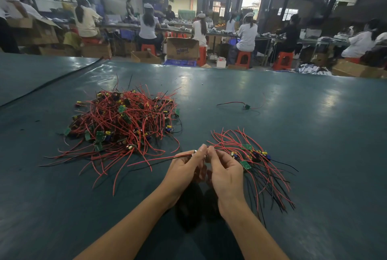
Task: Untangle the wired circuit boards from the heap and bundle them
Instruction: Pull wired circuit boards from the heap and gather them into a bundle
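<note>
Heap left on table, bundle right. Left hand and right hand each pinching one red wire. Stray board beyond. Cardboard box behind, contents hidden.

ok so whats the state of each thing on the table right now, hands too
heap: tangled pile, untouched
sorted bunch: boards close together, wires fanned out, no tie visible
single wired board: lying alone farther back, wires spread out
held wired board: pinched between both hands, wires trailing to the left
left hand: pinching the held wired board
right hand: pinching it too
</note>
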The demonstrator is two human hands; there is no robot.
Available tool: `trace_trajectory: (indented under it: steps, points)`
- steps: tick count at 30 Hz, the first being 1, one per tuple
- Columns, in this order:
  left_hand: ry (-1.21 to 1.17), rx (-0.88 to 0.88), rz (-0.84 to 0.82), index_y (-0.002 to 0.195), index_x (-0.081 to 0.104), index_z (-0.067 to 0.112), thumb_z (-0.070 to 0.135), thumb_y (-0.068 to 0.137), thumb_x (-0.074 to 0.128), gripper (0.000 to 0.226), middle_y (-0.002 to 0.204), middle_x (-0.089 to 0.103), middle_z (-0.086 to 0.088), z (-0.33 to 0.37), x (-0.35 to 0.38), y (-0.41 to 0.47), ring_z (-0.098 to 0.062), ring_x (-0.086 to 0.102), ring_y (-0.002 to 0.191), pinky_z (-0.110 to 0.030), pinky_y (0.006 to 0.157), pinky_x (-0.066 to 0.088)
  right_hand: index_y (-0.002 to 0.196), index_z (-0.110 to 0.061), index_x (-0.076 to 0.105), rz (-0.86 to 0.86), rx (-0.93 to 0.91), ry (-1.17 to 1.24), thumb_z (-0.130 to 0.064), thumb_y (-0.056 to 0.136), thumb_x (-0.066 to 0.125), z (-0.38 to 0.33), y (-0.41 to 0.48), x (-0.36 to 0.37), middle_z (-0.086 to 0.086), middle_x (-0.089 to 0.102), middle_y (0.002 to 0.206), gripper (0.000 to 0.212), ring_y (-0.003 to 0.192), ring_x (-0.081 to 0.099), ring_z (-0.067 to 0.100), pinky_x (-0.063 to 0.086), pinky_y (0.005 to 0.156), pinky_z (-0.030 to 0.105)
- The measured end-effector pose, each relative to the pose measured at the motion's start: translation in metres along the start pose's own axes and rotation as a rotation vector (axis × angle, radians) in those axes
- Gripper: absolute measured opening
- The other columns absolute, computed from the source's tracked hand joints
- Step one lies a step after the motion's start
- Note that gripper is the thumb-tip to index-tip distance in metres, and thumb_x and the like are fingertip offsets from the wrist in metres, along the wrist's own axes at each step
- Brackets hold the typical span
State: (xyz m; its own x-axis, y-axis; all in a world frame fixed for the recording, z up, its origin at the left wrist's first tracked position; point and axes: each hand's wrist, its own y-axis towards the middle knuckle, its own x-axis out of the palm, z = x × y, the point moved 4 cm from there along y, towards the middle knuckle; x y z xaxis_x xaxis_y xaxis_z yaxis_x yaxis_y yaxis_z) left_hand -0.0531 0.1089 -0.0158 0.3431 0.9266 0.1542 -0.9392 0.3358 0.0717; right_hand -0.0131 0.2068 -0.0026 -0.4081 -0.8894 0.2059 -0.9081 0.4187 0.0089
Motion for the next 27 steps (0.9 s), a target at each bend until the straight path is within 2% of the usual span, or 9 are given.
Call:
trace_trajectory:
  steps: [4, 6, 8, 11, 14, 19, 21, 24, 27]
  points:
    - [0.078, 0.080, -0.028, 0.057, 0.059, 0.023, 0.053, 0.087, 0.059, 0.042, 0.052, 0.051, 0.007, 0.003, 0.002, -0.002, -0.009, 0.047, 0.049, -0.023, 0.052, 0.040, 0.063, -0.026, 0.078, 0.002, 0.051, -0.077, -0.033, 0.088, 0.068, -0.002, -0.002, -0.003, 0.001, 0.074, 0.066, 0.028, 0.070, 0.072, 0.015, 0.060, 0.076, 0.039]
    - [0.086, 0.088, -0.035, 0.055, 0.054, 0.023, 0.053, 0.088, 0.056, 0.045, 0.051, 0.049, 0.004, 0.004, 0.004, -0.003, -0.011, 0.046, 0.048, -0.023, 0.051, 0.039, 0.062, -0.024, 0.077, 0.036, 0.045, -0.116, -0.033, 0.088, 0.069, -0.003, -0.001, -0.005, 0.005, 0.072, 0.064, 0.029, 0.069, 0.072, 0.022, 0.061, 0.074, 0.042]
    - [0.093, 0.083, -0.048, 0.059, 0.056, 0.021, 0.045, 0.095, 0.054, 0.043, 0.052, 0.052, 0.005, 0.004, 0.004, -0.003, -0.009, 0.049, 0.049, -0.020, 0.052, 0.041, 0.062, -0.024, 0.076, 0.074, 0.036, -0.150, -0.030, 0.091, 0.066, -0.002, -0.001, -0.007, 0.008, 0.070, 0.064, 0.030, 0.063, 0.068, 0.019, 0.058, 0.070, 0.044]
    - [0.108, 0.072, -0.063, 0.062, 0.061, 0.025, 0.032, 0.097, 0.053, 0.037, 0.057, 0.059, 0.010, 0.004, 0.004, -0.004, -0.002, 0.056, 0.053, -0.013, 0.053, 0.043, 0.063, -0.028, 0.075, 0.084, 0.052, -0.108, -0.025, 0.094, 0.061, 0.001, -0.001, -0.006, -0.001, 0.071, 0.062, 0.035, 0.058, 0.065, 0.005, 0.055, 0.060, 0.029]
    - [0.068, 0.044, -0.037, 0.066, 0.066, 0.022, 0.028, 0.098, 0.053, 0.035, 0.063, 0.064, 0.005, 0.003, 0.004, -0.003, -0.006, 0.061, 0.060, -0.017, 0.056, 0.046, 0.062, -0.019, 0.074, 0.102, 0.052, -0.079, -0.021, 0.094, 0.060, 0.004, 0.000, -0.004, -0.001, 0.070, 0.060, 0.035, 0.056, 0.064, 0.005, 0.052, 0.054, 0.019]
    - [0.039, 0.018, 0.003, 0.066, 0.068, 0.021, 0.028, 0.097, 0.054, 0.035, 0.065, 0.066, 0.000, 0.000, 0.002, -0.001, -0.010, 0.062, 0.061, -0.020, 0.057, 0.047, 0.062, -0.012, 0.071, 0.120, 0.037, -0.065, -0.022, 0.094, 0.060, 0.007, 0.000, -0.003, 0.000, 0.067, 0.058, 0.035, 0.058, 0.062, 0.009, 0.052, 0.056, 0.021]
    - [0.034, 0.014, 0.004, 0.061, 0.066, 0.023, 0.027, 0.097, 0.053, 0.039, 0.059, 0.063, 0.005, 0.000, 0.001, -0.002, -0.007, 0.060, 0.055, -0.017, 0.053, 0.045, 0.063, -0.016, 0.072, 0.102, 0.039, -0.084, -0.024, 0.095, 0.059, 0.007, -0.001, -0.002, 0.002, 0.068, 0.060, 0.035, 0.059, 0.063, 0.008, 0.054, 0.058, 0.024]
    - [0.043, 0.012, 0.004, 0.050, 0.063, 0.026, 0.024, 0.099, 0.050, 0.050, 0.050, 0.058, 0.010, 0.001, 0.000, -0.003, -0.001, 0.054, 0.045, -0.013, 0.047, 0.042, 0.063, -0.019, 0.074, 0.076, 0.045, -0.137, -0.024, 0.095, 0.060, 0.006, 0.000, -0.002, 0.003, 0.071, 0.064, 0.035, 0.061, 0.064, 0.009, 0.057, 0.069, 0.034]
    - [0.064, 0.005, -0.002, 0.048, 0.063, 0.028, 0.025, 0.099, 0.050, 0.052, 0.049, 0.057, 0.011, 0.002, 0.000, -0.003, 0.001, 0.053, 0.044, -0.011, 0.046, 0.041, 0.061, -0.025, 0.075, 0.057, 0.037, -0.170, -0.023, 0.094, 0.062, 0.002, 0.001, -0.004, -0.001, 0.072, 0.065, 0.036, 0.063, 0.067, 0.007, 0.057, 0.073, 0.035]
